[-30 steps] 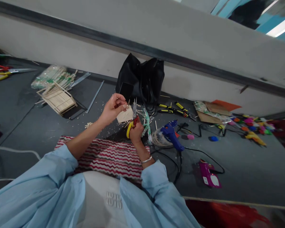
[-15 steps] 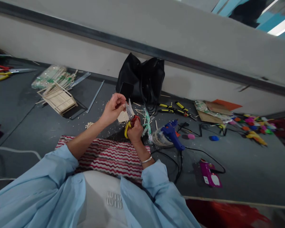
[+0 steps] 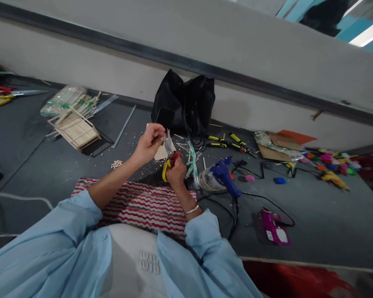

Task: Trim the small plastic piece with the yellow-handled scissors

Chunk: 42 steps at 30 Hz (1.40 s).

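My left hand (image 3: 147,143) pinches a small flat wooden piece (image 3: 160,154) in front of me, above the grey floor. My right hand (image 3: 175,171) grips scissors (image 3: 168,155) with red and yellow handles, the blades pointing up against that piece. Both hands are close together over a red and white striped cloth (image 3: 143,205). Small wood scraps lie scattered below them.
A black bag (image 3: 186,103) stands against the wall. A blue glue gun (image 3: 224,176) with its cord lies to the right, beside pliers (image 3: 228,144), cardboard (image 3: 275,145) and coloured pompoms (image 3: 329,163). A stick-built frame (image 3: 76,130) and stick packets lie to the left.
The scissor blades have tilted left and closed in on the wooden piece, and my left hand has turned the piece so less of it shows.
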### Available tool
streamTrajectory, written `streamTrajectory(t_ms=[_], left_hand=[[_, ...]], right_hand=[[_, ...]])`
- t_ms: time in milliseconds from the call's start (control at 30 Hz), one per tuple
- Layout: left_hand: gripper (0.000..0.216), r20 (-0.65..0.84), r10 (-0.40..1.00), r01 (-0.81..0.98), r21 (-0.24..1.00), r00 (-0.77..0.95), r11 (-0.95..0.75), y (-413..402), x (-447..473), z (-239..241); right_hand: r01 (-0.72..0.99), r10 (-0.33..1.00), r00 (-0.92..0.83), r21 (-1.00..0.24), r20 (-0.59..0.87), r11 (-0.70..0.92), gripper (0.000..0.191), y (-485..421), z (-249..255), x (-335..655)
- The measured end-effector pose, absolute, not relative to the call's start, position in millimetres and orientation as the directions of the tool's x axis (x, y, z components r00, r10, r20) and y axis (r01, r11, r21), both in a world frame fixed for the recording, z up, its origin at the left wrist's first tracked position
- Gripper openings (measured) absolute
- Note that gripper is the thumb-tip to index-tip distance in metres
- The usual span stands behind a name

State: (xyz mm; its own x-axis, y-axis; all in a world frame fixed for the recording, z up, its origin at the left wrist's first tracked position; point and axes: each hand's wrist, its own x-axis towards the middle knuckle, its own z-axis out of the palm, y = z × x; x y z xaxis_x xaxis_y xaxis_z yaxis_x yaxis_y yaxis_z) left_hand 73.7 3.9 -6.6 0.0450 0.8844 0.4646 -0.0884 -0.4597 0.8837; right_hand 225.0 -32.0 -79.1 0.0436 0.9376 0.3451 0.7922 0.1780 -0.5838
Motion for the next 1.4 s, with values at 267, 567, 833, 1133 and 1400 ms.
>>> streamTrajectory(t_ms=[267, 567, 833, 1133, 1400], left_hand=[[0.017, 0.468, 0.884, -0.194, 0.867, 0.003, -0.458, 0, 81, -7], [0.019, 0.499, 0.866, -0.192, 0.847, -0.036, -0.496, -3, 85, -7], [0.025, 0.397, 0.917, -0.213, 0.900, 0.036, -0.381, 0, 83, -5], [0.022, 0.354, 0.931, -0.245, 0.914, 0.093, -0.323, 1, 77, -3], [0.021, 0.338, 0.931, -0.215, 0.928, 0.136, -0.306, 4, 76, -8]], right_hand=[[0.772, 0.948, 0.007, -0.604, 0.319, 0.198, 0.039, -32, -79, 224], [0.753, 0.958, -0.005, -0.629, 0.288, 0.192, 0.040, -34, -73, 223], [0.751, 0.949, 0.050, -0.638, 0.313, 0.171, 0.037, -34, -75, 223], [0.777, 0.940, 0.071, -0.610, 0.333, 0.157, 0.035, -34, -76, 224], [0.782, 0.943, 0.083, -0.607, 0.321, 0.138, 0.034, -33, -76, 223]])
